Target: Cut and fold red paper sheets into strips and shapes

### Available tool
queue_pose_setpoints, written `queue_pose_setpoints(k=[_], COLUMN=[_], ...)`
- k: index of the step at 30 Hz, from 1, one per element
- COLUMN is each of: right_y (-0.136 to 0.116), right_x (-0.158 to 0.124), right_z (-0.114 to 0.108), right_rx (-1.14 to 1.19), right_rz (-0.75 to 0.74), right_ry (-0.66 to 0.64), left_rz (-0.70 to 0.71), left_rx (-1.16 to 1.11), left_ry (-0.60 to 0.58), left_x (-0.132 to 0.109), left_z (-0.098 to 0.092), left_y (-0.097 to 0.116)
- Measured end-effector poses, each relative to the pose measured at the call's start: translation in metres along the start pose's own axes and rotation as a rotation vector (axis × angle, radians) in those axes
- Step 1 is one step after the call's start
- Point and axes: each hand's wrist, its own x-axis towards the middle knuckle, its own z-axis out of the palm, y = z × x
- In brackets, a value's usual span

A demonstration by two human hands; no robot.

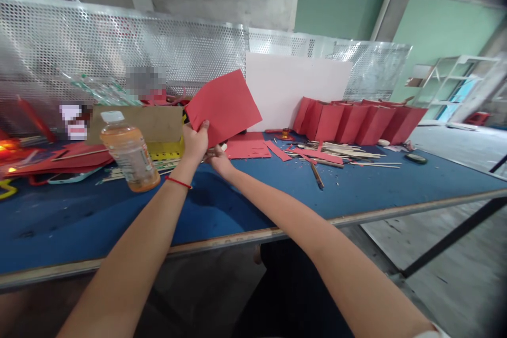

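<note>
A sheet of red card (225, 108) is held up, tilted, above the blue table. My left hand (195, 142) grips its lower left corner, with the thumb on the near face. Just below the card's lower edge, my right hand (219, 161) has its fingers curled, and a small pale thing (224, 147) shows at the fingertips. Its kind is too small to tell, and the card partly hides the far side of both hands. More red card (249, 147) lies flat on the table behind my right hand.
An orange drink bottle (129, 153) stands left of my arms, near a cardboard box (137, 124). Thin wooden sticks (340, 152) and a marker-like tool (317, 176) lie to the right. Behind them stand several folded red card pieces (360, 121). The table's front edge (356, 217) runs below.
</note>
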Motion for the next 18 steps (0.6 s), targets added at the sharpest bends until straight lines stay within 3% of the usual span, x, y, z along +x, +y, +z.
queue_pose_setpoints(k=[3, 4, 8, 11, 14, 16, 17, 18], right_y=[0.005, 0.007, 0.006, 0.000, -0.008, -0.015, -0.019, -0.024], right_x=[-0.016, -0.020, -0.030, -0.041, -0.061, -0.074, -0.079, -0.084], right_z=[-0.007, -0.013, -0.050, -0.079, -0.104, -0.121, -0.129, -0.137], right_rx=[0.042, 0.067, 0.100, 0.093, 0.107, 0.150, 0.179, 0.186], right_rz=[0.107, 0.164, 0.176, 0.145, 0.192, 0.325, 0.360, 0.328], right_ry=[-0.123, -0.097, 0.194, 0.298, 0.193, 0.002, 0.039, 0.177], left_rz=[0.016, 0.023, 0.021, 0.009, 0.009, 0.011, 0.011, 0.008], left_rx=[0.011, 0.017, 0.036, 0.044, 0.030, 0.013, 0.006, 0.002], left_ry=[-0.010, -0.025, -0.105, -0.136, -0.146, -0.154, -0.156, -0.155], left_x=[-0.002, -0.003, -0.009, -0.012, -0.013, -0.014, -0.015, -0.015], left_z=[0.001, 0.001, 0.005, 0.008, 0.011, 0.012, 0.013, 0.013], left_y=[-0.001, -0.001, -0.004, -0.009, -0.016, -0.020, -0.022, -0.023])
